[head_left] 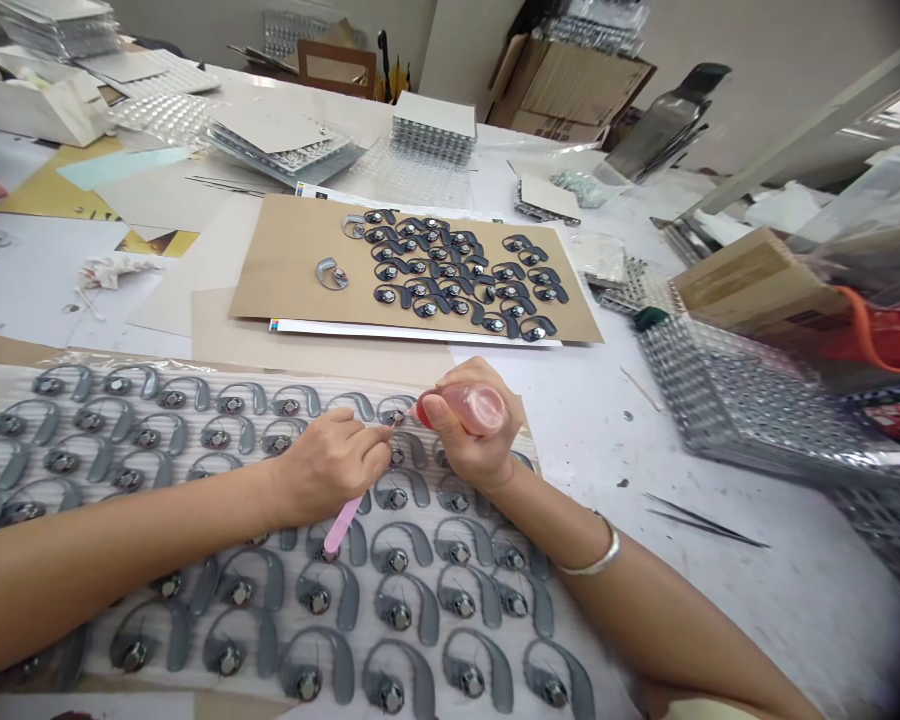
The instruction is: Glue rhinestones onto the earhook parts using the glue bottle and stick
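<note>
My left hand (pixel 334 462) is closed in a pinch round a thin pink stick tool (pixel 343 524), its tip pointing at a grey ear-hook part (pixel 394 409) on the clear sheet (pixel 540 650) in front of me. My right hand (pixel 474 440) is wrapped round a small pink squeeze bottle (pixel 471 408) with a red nozzle aimed at the same spot. The two hands almost touch. Rows of grey ear-hook parts with metal discs fill the sheet under both forearms. A silver bangle (pixel 598 560) sits on my right wrist.
A brown cardboard sheet (pixel 285 260) farther back holds several dark ear-hook parts (pixel 450 275). Clear blister trays (pixel 727 400) lie at the right, tweezers (pixel 701 520) on the white table beside them. Stacked trays, boxes and paper crowd the back.
</note>
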Motion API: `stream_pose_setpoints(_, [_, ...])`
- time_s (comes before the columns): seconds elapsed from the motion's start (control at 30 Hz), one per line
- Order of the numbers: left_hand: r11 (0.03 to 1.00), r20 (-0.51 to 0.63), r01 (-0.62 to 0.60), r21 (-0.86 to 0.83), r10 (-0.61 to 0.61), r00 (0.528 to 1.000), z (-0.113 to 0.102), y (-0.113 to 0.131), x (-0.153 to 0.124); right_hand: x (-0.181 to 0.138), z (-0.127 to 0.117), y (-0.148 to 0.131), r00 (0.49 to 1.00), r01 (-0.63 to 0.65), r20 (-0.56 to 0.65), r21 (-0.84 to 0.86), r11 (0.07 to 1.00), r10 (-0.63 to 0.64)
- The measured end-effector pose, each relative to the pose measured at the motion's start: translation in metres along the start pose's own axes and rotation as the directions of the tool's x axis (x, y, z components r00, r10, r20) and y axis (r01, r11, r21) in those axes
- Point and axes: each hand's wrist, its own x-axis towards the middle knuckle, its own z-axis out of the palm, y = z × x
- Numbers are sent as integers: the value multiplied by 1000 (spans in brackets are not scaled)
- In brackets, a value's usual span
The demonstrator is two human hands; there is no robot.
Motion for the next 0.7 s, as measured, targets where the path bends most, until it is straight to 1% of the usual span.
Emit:
stream_pose_setpoints(0.1, [999, -4, 11, -46, -11, 1000, -1, -2, 1, 0, -1, 0, 1000, 7, 1, -17, 1000, -7])
stream_pose_setpoints(0.2, [992, 17, 37, -118, -36, 999, -2, -4, 3, -1, -1, 0, 999, 48, -2, -39, 998, -48])
stream_pose_setpoints(0.4, [965, 94, 146, -218, -128, 987, -4, -9, 6, -3, -2, 1, 996, 84, 33, -70, 994, -82])
stream_pose_setpoints(0.57, [936, 104, 210, -282, -188, 977, -4, -14, 7, -5, -2, 1, 995, 97, 39, -27, 995, -96])
stream_pose_setpoints(0.7, [907, 141, 256, -334, -220, 965, -6, -18, 7, -5, -2, 1, 994, 107, 39, -19, 994, -106])
